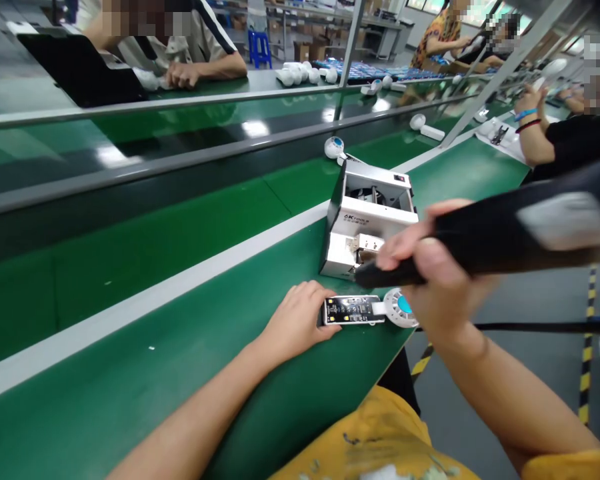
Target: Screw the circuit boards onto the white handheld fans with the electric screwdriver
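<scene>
My left hand (300, 313) grips the end of a white handheld device between thumb and fingers. The device lies flat on the green bench, its black circuit board (353, 310) exposed. At its other end is a round, slotted white head (393, 308) with a blue centre, partly behind my right wrist. My right hand (443, 277) is wrapped round a black electric screwdriver (485, 230), which is blurred and tilted with its nose to the left. That nose is in front of the lower face of a white and black screw feeder (340, 248); whether they touch I cannot tell.
A green conveyor belt (180, 260) runs behind the bench's pale edge strip (220, 270). Beyond the feeder lies another round-headed device (334, 148). Co-workers sit across the line and at right, near a black tray (80, 67) and several white round parts (300, 72).
</scene>
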Demonstrator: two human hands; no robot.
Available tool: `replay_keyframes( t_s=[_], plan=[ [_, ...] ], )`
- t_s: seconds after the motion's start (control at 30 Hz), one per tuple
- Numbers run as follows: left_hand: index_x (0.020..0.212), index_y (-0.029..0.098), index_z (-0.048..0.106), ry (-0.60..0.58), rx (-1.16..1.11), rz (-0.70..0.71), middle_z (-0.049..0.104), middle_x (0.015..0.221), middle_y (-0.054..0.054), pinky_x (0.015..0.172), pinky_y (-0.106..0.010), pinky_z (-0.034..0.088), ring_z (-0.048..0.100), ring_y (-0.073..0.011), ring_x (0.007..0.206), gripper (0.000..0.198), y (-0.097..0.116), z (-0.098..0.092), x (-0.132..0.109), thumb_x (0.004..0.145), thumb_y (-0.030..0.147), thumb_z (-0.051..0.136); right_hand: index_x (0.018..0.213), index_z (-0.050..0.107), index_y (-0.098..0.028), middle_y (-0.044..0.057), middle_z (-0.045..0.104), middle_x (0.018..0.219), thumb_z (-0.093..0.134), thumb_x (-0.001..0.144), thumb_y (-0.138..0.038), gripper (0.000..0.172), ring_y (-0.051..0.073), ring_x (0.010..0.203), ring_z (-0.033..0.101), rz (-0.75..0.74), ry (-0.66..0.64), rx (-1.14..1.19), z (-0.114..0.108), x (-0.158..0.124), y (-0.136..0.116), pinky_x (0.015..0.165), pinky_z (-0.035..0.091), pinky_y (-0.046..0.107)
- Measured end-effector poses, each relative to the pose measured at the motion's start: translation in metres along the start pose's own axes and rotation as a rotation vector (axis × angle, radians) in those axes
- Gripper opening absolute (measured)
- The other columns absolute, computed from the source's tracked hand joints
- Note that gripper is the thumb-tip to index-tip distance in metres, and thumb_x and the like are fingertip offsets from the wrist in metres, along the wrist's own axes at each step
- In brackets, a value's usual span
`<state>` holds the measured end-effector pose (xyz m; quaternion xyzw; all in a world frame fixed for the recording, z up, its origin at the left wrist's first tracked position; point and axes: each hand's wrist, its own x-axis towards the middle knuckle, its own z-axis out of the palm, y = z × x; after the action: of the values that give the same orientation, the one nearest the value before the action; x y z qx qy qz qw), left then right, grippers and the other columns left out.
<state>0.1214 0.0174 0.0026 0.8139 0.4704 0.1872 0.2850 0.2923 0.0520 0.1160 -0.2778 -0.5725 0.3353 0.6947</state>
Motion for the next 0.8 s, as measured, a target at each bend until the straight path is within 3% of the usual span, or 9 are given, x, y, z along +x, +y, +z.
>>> replay_keyframes(
  t_s=[0.13, 0.27, 0.53, 0.63, 0.8],
  plan=[
    [0.117, 0.018, 0.062, -0.015, -0.013, -0.019, 0.066, 0.114, -0.008, 0.094, -0.045, 0.047, 0.060, -0.0291, 0.108, 0.044, 0.001, -0.002, 0.001, 0.079, 0.028, 0.081, 0.099, 0.064, -0.023, -0.006, 0.060, 0.060, 0.071, 0.079, -0.020, 0.021, 0.016, 0.045, 0.056, -0.195, 0.118, -0.041, -0.009, 0.021, -0.006, 0.048, 0.050, 0.034],
    [0.118, 0.018, 0.061, -0.019, -0.001, -0.019, 0.066, 0.115, -0.009, 0.095, -0.046, 0.046, 0.060, -0.0293, 0.109, 0.043, -0.001, -0.002, 0.001, 0.081, 0.029, 0.079, 0.094, 0.062, -0.025, -0.006, 0.061, 0.060, 0.071, 0.080, -0.029, 0.018, 0.017, 0.044, 0.056, -0.139, 0.131, -0.136, -0.008, 0.027, 0.005, 0.047, 0.051, 0.035],
    [0.119, 0.018, 0.062, -0.010, 0.007, -0.001, 0.066, 0.115, -0.008, 0.094, -0.045, 0.046, 0.060, -0.0294, 0.109, 0.046, 0.002, -0.002, 0.002, 0.079, 0.029, 0.082, 0.108, 0.057, -0.026, -0.005, 0.061, 0.066, 0.070, 0.089, -0.031, 0.024, 0.016, 0.052, 0.060, 0.133, -0.095, 0.002, -0.009, -0.012, -0.015, 0.054, 0.054, 0.035],
    [0.116, 0.017, 0.063, -0.011, 0.027, -0.008, 0.066, 0.113, -0.009, 0.094, -0.046, 0.047, 0.060, -0.0299, 0.106, 0.044, 0.004, -0.004, 0.004, 0.079, 0.031, 0.082, 0.114, 0.054, -0.028, -0.005, 0.062, 0.069, 0.067, 0.093, -0.034, 0.025, 0.016, 0.054, 0.061, 0.163, -0.191, 0.060, -0.007, -0.032, -0.014, 0.057, 0.054, 0.034],
    [0.115, 0.018, 0.063, -0.013, 0.041, -0.007, 0.066, 0.111, -0.008, 0.094, -0.044, 0.048, 0.060, -0.0293, 0.106, 0.042, 0.007, -0.005, 0.004, 0.079, 0.032, 0.081, 0.114, 0.054, -0.029, -0.006, 0.063, 0.071, 0.068, 0.093, -0.034, 0.025, 0.015, 0.056, 0.060, 0.176, -0.214, 0.062, -0.001, -0.045, -0.003, 0.068, 0.055, 0.037]
  ],
)
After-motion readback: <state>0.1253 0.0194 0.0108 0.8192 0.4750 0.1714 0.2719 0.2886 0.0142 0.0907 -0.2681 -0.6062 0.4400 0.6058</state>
